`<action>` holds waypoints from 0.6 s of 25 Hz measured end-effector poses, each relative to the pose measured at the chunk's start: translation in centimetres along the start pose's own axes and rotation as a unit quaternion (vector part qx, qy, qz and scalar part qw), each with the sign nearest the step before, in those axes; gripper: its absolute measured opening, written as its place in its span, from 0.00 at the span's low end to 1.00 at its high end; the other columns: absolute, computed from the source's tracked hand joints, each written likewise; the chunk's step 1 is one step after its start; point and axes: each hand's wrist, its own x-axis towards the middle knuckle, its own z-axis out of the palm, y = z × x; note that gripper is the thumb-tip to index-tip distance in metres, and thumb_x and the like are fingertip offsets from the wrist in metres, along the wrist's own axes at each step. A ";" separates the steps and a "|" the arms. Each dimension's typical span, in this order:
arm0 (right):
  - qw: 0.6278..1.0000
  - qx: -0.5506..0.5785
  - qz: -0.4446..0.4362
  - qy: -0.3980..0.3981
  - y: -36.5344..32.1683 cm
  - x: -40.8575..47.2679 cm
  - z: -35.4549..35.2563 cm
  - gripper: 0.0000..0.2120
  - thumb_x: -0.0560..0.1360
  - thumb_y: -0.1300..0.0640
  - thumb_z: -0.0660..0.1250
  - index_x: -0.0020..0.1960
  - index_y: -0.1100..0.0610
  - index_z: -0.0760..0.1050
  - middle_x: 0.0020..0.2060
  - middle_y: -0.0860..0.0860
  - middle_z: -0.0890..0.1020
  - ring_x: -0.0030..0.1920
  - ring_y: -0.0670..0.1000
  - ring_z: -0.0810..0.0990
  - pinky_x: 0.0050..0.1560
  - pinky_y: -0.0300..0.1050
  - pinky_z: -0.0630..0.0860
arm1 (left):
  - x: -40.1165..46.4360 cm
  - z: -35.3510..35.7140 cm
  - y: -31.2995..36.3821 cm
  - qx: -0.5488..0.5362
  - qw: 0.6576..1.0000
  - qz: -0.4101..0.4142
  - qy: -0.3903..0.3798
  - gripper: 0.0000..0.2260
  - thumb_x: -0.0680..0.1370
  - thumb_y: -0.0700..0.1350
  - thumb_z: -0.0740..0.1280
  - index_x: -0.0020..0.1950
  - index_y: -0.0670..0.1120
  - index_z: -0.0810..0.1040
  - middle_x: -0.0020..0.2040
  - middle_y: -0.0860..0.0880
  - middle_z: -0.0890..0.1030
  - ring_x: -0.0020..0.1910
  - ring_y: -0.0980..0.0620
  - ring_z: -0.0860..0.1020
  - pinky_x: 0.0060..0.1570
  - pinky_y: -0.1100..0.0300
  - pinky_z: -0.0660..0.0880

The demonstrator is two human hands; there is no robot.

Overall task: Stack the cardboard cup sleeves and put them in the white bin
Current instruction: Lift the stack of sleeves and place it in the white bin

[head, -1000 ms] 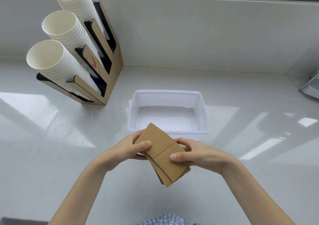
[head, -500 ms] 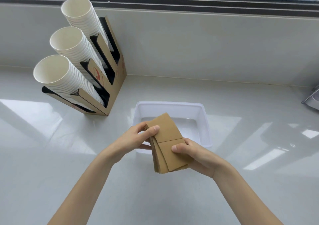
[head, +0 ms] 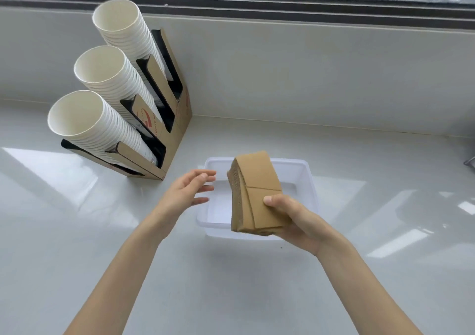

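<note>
A stack of brown cardboard cup sleeves (head: 254, 188) stands on edge above the white bin (head: 307, 178), tilted a little. My right hand (head: 293, 219) grips the stack's lower end, thumb across the front face. Just left of the stack, my left hand (head: 190, 193) is apart from it, fingers spread and holding nothing, over the bin's left rim. Only water-like glare shows inside the bin; the stack and my hand hide much of its floor.
A cardboard rack (head: 177, 118) holding three slanted columns of white paper cups (head: 102, 77) stands at the back left on the white counter. A wall ledge and window run along the back. A metal object (head: 470, 162) pokes in at the right edge.
My left hand has let go of the sleeves and drawn off to the left. The right hand alone has raised the squared-up stack over the bin. The view has tilted up.
</note>
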 end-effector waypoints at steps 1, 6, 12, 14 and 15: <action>1.000 0.004 -0.005 0.009 -0.5 0.4 -0.2 0.13 0.66 0.54 0.63 0.49 0.57 0.75 0.35 0.50 0.82 0.33 0.48 0.80 0.32 0.38 0.76 | 0.4 -0.3 -0.2 0.002 0.999 -0.001 0.035 0.09 0.78 0.43 0.57 0.54 0.48 0.75 0.55 0.47 0.77 0.53 0.51 0.76 0.48 0.61 0.74; 0.997 -0.017 0.017 0.078 -1.0 3.6 -1.1 0.11 0.72 0.56 0.65 0.53 0.58 0.73 0.35 0.49 0.80 0.32 0.46 0.79 0.30 0.36 0.74 | 2.7 -0.4 -2.2 0.073 0.992 -0.042 0.091 0.14 0.76 0.42 0.60 0.62 0.47 0.71 0.59 0.47 0.74 0.55 0.50 0.72 0.57 0.56 0.69; 0.985 -0.073 0.098 0.123 0.8 8.2 -0.9 0.13 0.73 0.55 0.64 0.56 0.59 0.72 0.41 0.51 0.80 0.41 0.50 0.80 0.40 0.41 0.76 | 3.9 0.6 -3.6 0.077 0.992 -0.063 0.081 0.17 0.76 0.41 0.59 0.66 0.47 0.68 0.58 0.52 0.72 0.52 0.53 0.73 0.47 0.62 0.68; 0.980 -0.096 0.122 0.122 1.7 9.4 -0.5 0.15 0.72 0.54 0.64 0.56 0.59 0.72 0.43 0.52 0.80 0.43 0.51 0.80 0.44 0.42 0.76 | 4.2 0.5 -3.8 0.075 0.992 -0.060 0.086 0.17 0.77 0.40 0.58 0.65 0.48 0.68 0.57 0.52 0.72 0.49 0.54 0.73 0.40 0.66 0.69; 0.978 -0.109 0.133 0.119 2.1 9.9 -0.2 0.16 0.72 0.53 0.65 0.57 0.59 0.72 0.45 0.53 0.81 0.44 0.52 0.80 0.46 0.43 0.76 | 4.3 0.5 -3.8 0.076 0.992 -0.059 0.087 0.16 0.77 0.40 0.58 0.64 0.48 0.68 0.56 0.52 0.72 0.48 0.55 0.73 0.39 0.67 0.69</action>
